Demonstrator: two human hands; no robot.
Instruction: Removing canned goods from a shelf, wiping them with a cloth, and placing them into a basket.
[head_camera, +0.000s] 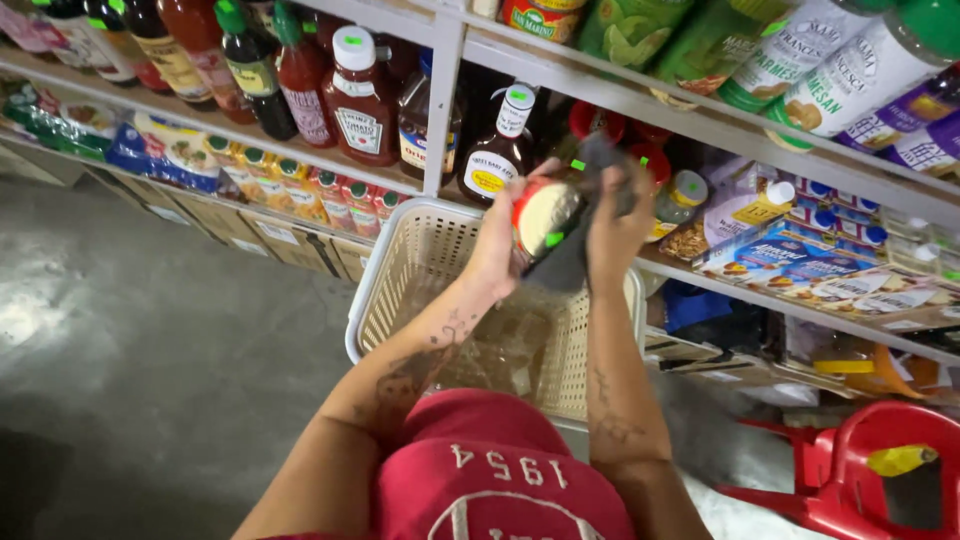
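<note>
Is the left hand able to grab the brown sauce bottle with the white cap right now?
Probably not yet: the left hand already holds a can, though the bottle stands close on the open shelf.

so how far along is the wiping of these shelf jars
Most sauce bottles stand upright in rows on the shelf, though whether they have been wiped cannot be told. In hand: the left hand holds a jar while the right hand presses a dark cloth on it, above the cream basket. The lower shelf packets look untouched.
</note>
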